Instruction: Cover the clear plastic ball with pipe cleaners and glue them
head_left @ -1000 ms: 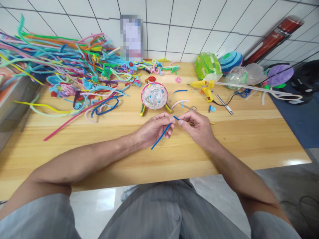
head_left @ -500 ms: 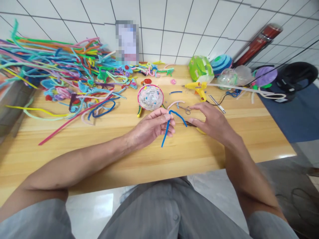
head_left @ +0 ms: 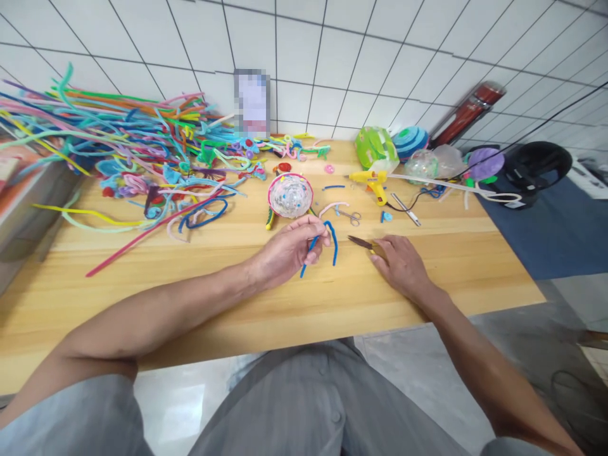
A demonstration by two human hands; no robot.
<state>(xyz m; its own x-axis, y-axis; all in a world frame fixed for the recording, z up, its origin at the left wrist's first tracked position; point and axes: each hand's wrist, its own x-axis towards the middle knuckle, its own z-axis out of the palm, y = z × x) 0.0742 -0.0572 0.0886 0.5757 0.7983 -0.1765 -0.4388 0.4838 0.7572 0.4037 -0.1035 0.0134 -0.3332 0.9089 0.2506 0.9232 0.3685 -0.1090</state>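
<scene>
Between thumb and fingers, my left hand (head_left: pixel 287 250) pinches a blue pipe cleaner (head_left: pixel 335 247) bent in the middle, its two ends hanging down. My right hand (head_left: pixel 403 263) lies on the table, fingers closed over the handle of a pair of scissors (head_left: pixel 360 242). Their dark blades point left toward the pipe cleaner, and only a little of the yellow grip shows. Just beyond my left hand stands a clear bowl-like piece (head_left: pixel 291 196) with a pink rim and green-and-yellow legs. A small pair of metal scissors (head_left: pixel 352 218) lies between the hands, farther back.
A big heap of coloured pipe cleaners (head_left: pixel 142 126) covers the back left of the wooden table (head_left: pixel 228 323). A yellow glue gun (head_left: pixel 375 185) with a cord lies at the back right. Behind it are a green package (head_left: pixel 376 149), a blue striped round piece (head_left: pixel 411 143) and a red flask (head_left: pixel 470 114).
My right hand has come down onto the dark-bladed scissors and closed over their handle. The pipe cleaner in my left hand has turned, its right end now hanging more steeply. The view has shifted slightly.
</scene>
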